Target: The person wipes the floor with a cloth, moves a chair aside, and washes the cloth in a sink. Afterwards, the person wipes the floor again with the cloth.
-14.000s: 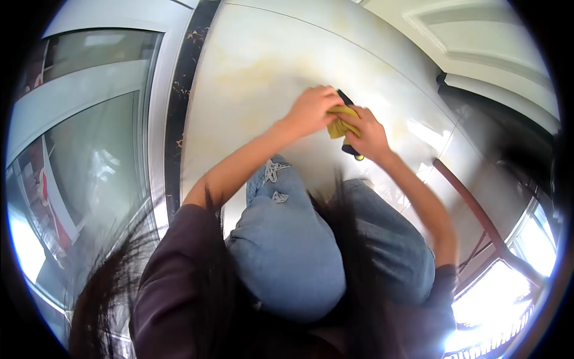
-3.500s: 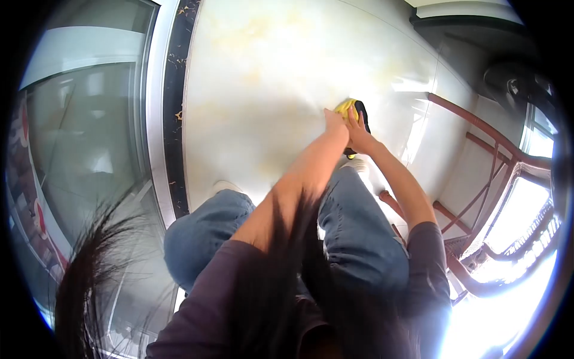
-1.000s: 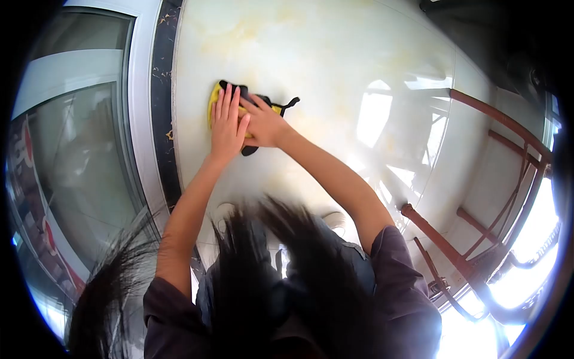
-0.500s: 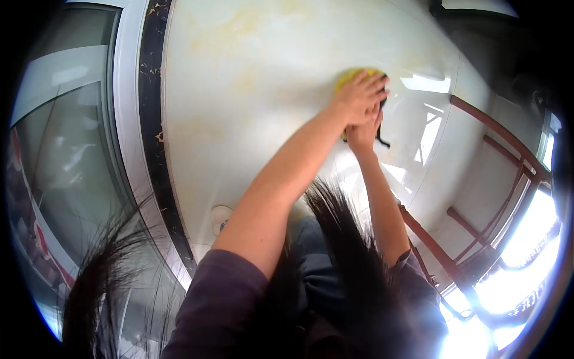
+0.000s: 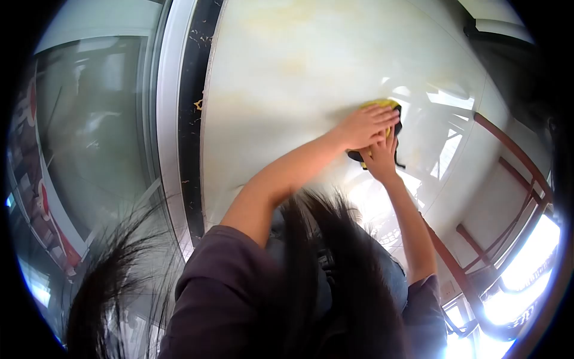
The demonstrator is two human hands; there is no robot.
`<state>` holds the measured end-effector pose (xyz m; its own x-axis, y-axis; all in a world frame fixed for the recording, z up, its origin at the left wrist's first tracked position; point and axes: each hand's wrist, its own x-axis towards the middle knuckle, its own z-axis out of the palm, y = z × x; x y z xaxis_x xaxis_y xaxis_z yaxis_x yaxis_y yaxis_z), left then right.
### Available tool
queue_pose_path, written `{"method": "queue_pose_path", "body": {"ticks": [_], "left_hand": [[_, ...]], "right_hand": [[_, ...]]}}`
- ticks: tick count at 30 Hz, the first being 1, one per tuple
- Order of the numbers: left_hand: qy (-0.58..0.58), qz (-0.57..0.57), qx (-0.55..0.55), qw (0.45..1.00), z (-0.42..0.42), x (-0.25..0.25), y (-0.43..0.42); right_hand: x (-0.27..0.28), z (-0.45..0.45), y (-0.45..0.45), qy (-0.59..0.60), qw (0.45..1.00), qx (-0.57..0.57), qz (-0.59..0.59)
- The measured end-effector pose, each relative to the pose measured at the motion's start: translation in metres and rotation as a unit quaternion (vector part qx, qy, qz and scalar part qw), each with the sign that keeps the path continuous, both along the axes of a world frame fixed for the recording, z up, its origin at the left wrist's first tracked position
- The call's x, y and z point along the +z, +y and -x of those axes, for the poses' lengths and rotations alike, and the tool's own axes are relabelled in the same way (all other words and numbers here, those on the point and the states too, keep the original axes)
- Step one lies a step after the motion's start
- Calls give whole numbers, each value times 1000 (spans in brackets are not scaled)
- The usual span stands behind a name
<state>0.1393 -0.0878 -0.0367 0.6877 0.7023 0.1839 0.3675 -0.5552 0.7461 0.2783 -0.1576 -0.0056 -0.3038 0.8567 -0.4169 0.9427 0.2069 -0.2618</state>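
Head view: at the far left is a door with a large greyish glass pane (image 5: 95, 125) and a white frame (image 5: 169, 119), a red, white and grey printed panel (image 5: 51, 221) showing low in the glass. Next comes a narrow black stone strip (image 5: 190, 137) with gold veining, bordering the left edge of a glossy cream tiled floor (image 5: 281, 90) with faint yellow patches. Long dark hair (image 5: 365, 269) hangs across the near edge of the floor, blocking much of the blue jeans (image 5: 391, 278) and the lap. The left arm, in a dark purple-grey short sleeve (image 5: 218, 263), reaches across to the right half of the floor. There the left hand (image 5: 368, 127) lies flat, fingers close together, over a soft-looking yellow and black pad (image 5: 391, 105) and partly over the right hand (image 5: 381, 160). The right hand is pressed to the same pad from the near side; its fingertips are partly covered, so whether it grips cannot be told. A short black strap (image 5: 401, 166) sticks out beside it. Bright reflections shine on the tiles just beyond. Along the floor's right edge stands reddish-brown framed furniture (image 5: 519, 151), and at the far right corner a black object (image 5: 502, 54) too dark to identify.
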Motion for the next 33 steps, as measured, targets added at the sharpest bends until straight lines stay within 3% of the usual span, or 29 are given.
{"method": "queue_pose_path", "body": {"ticks": [4, 6, 9, 10, 12, 15, 18, 23, 24, 25, 26, 28, 30, 33], "left_hand": [[44, 3, 115, 992, 104, 16, 23], [78, 8, 164, 983, 157, 20, 20], [135, -6, 283, 950, 226, 19, -12], [144, 2, 335, 931, 241, 19, -34], [186, 20, 389, 902, 260, 23, -74], [263, 21, 435, 861, 252, 31, -120], [274, 40, 448, 850, 220, 26, -150], [215, 86, 318, 919, 154, 29, -180], [212, 105, 249, 939, 136, 30, -176], [209, 124, 181, 953, 117, 31, -172], [181, 117, 127, 968, 95, 28, -166], [110, 112, 16, 988, 38, 18, -152], [61, 132, -96, 985, -22, 13, -141], [95, 147, -239, 955, -87, 16, -132]], "right_hand": [[16, 77, 84, -15, 977, 195, 91], [11, 126, 105, 1, 960, 271, 66], [-16, 205, 97, 106, 930, 342, -80], [-10, 229, 93, 130, 916, 377, -45], [-15, 263, 61, 167, 900, 394, -85], [-22, 276, -8, 233, 913, 274, -191], [-25, 255, -57, 216, 939, 205, -170], [-29, 163, -109, 191, 953, 171, -160], [-33, 141, -114, 128, 955, 180, -197], [-33, 116, -118, 132, 971, 163, -118], [-28, 90, -119, 149, 970, 116, -150], [-21, 25, -131, 93, 988, 70, -97], [-10, -28, -147, -94, 995, 38, -14], [28, -99, -154, -84, 995, -1, 58]]}}
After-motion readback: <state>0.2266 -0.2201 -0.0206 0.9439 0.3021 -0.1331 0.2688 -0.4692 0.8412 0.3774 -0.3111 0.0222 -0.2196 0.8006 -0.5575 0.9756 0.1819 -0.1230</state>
